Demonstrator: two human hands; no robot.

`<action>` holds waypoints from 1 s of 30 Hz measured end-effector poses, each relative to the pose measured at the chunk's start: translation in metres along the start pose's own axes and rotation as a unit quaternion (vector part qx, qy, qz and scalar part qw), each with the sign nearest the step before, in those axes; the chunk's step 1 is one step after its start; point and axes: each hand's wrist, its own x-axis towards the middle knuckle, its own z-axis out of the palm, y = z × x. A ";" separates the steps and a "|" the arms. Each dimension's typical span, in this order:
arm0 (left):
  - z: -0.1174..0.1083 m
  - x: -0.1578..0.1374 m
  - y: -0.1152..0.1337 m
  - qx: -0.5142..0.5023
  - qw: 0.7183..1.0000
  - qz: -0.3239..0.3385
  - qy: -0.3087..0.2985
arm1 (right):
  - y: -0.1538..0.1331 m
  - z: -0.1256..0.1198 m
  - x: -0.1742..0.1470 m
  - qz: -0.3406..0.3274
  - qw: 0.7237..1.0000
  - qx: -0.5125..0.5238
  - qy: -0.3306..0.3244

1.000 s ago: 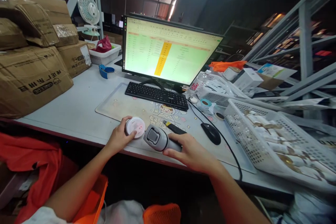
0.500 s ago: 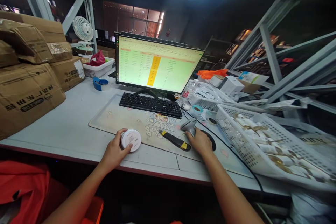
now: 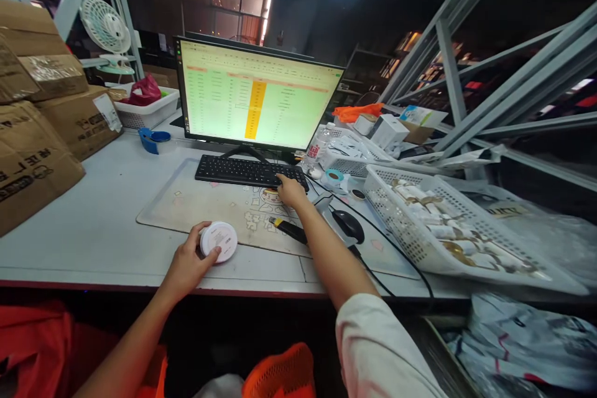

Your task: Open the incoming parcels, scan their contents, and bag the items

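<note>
My left hand (image 3: 189, 261) is closed round a round white tub (image 3: 219, 241), its lid with small printing tilted toward me, just above the desk's front part. My right hand (image 3: 293, 191) reaches to the right end of the black keyboard (image 3: 240, 171), its index finger stretched out onto the keys; it holds nothing. Under my right forearm lies a black and yellow utility knife (image 3: 290, 230), partly covered. A grey handheld scanner (image 3: 323, 201) rests beside the black mouse (image 3: 349, 226), partly hidden by the arm. The monitor (image 3: 261, 96) behind shows a spreadsheet with one orange column.
A white basket (image 3: 392, 217) of small wrapped rolls stands on the right. Behind it are a bottle (image 3: 317, 146), tape rolls and another basket. Cardboard boxes (image 3: 37, 161) are stacked at left, near a blue tape dispenser (image 3: 152, 140). A cable crosses the desk mat (image 3: 172, 205).
My right hand has let go of the scanner and moved forward and left to the keyboard. The left hand still holds the tub. The view has shifted, so the desk appears further left.
</note>
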 end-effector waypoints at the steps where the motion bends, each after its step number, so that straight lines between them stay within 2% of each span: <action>1: 0.001 0.000 -0.001 -0.005 1.000 0.001 -0.001 | -0.003 0.003 0.004 0.005 1.000 -0.002 -0.006; 5: 0.002 0.003 -0.003 -0.021 1.000 0.013 -0.005 | -0.006 0.002 0.010 0.011 1.000 0.005 -0.025; 9: 0.001 0.003 -0.005 -0.022 1.000 0.022 -0.001 | 0.000 -0.015 0.003 -0.001 0.999 0.039 0.003; 13: 0.004 -0.002 -0.005 -0.043 0.999 0.024 0.019 | -0.009 -0.028 -0.035 -0.040 0.994 0.094 0.036; 15: 0.008 -0.002 0.001 -0.048 0.995 0.041 0.078 | -0.027 -0.023 -0.066 -0.100 0.983 0.150 0.010; 16: 0.010 0.002 0.007 -0.039 0.990 0.066 0.117 | -0.039 -0.018 -0.082 -0.145 0.968 0.203 -0.021; 17: 0.012 0.008 0.016 -0.022 0.983 0.104 0.152 | -0.052 -0.012 -0.096 -0.199 0.935 0.286 -0.065; 19: 0.012 0.029 0.036 0.021 0.957 0.210 0.198 | -0.079 -0.003 -0.114 -0.264 0.833 0.469 -0.127; 20: 0.010 0.044 0.046 0.039 0.939 0.270 0.207 | -0.091 -0.001 -0.117 -0.268 0.776 0.555 -0.134; 22: 0.005 0.075 0.065 0.059 0.895 0.392 0.203 | -0.111 -0.001 -0.111 -0.237 0.688 0.675 -0.121; 23: 0.003 0.089 0.071 0.059 0.874 0.450 0.176 | -0.118 -0.002 -0.105 -0.217 0.657 0.713 -0.116; 24: 0.002 0.101 0.075 0.054 0.855 0.496 0.141 | -0.123 -0.003 -0.097 -0.199 0.637 0.736 -0.114; 25: 0.003 0.110 0.076 0.043 0.842 0.527 0.106 | -0.126 -0.003 -0.090 -0.185 0.630 0.745 -0.112; 26: 0.006 0.116 0.075 0.024 0.838 0.539 0.082 | -0.128 -0.001 -0.083 -0.177 0.636 0.744 -0.105; 27: 0.011 0.119 0.072 -0.004 0.846 0.528 0.076 | -0.128 0.003 -0.079 -0.177 0.653 0.732 -0.086; 28: 0.017 0.121 0.068 -0.038 0.864 0.495 0.083 | -0.127 0.008 -0.076 -0.188 0.677 0.709 -0.058; 30: 0.026 0.125 0.057 -0.124 0.912 0.377 0.108 | -0.121 0.020 -0.074 -0.239 0.739 0.630 0.014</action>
